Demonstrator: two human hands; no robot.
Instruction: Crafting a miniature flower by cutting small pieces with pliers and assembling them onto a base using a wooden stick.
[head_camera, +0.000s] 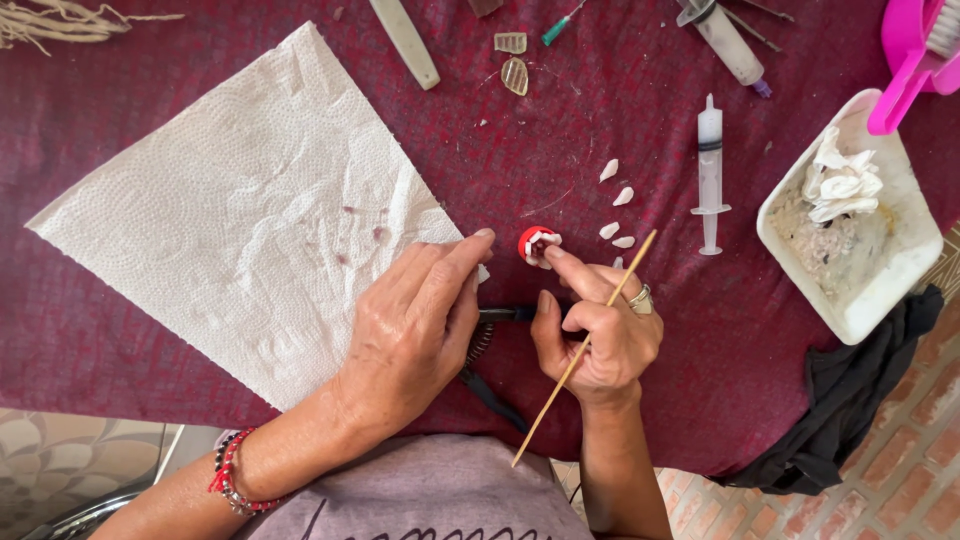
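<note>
Nearest the lens, low in the frame: a grey shirt front (440, 500) and two forearms, the left wrist ringed by a red and black bead bracelet (235, 472). Left hand (415, 330), at centre, lying palm down with fingers pressed together, forefinger stretched toward a small red and white piece (537, 244); a dark tool (508, 314) poking out from under the palm, grip on it hidden. Right hand (600, 335), just right of centre, curled shut around a thin wooden stick (585, 345) slanting from upper right to lower left, its forefinger pressed on the little red piece. That piece resting on the maroon counter (620, 130) cloth, mid-frame, between the two forefingers. Just to its right, a scatter of loose white petals (616, 198), near but apart. Farther right, an upright-lying clear syringe (710, 170); at the right edge a white tray (850, 310) of putty and crumpled white scraps. Upper left, a stained paper towel (230, 220). Likely trouble: too hard a press squashing the soft piece or skidding it over the cloth; the stick's tip or a sweeping wrist scattering the petals; a fresh white part lifting off on the fingertip.
</note>
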